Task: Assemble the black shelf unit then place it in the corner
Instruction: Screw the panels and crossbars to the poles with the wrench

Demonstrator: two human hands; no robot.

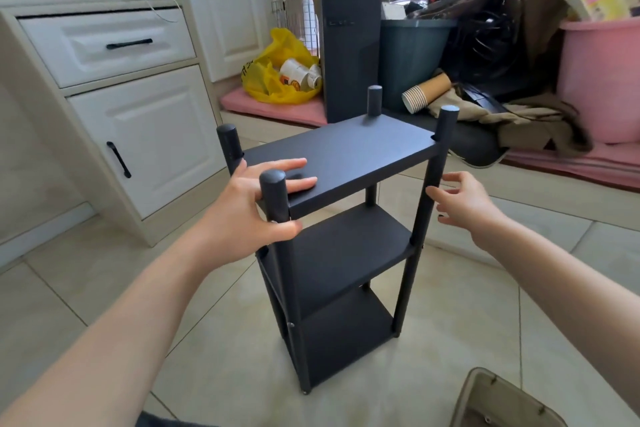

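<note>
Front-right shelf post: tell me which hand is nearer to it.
Right. The right hand hovers open just beside the front-right post, fingertips almost touching; the left hand is across the top board, gripping the front-left post.

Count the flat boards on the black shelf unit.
3, stacked: the top board under the left hand, the middle board and the bottom board near the floor. None seems hidden.
</note>
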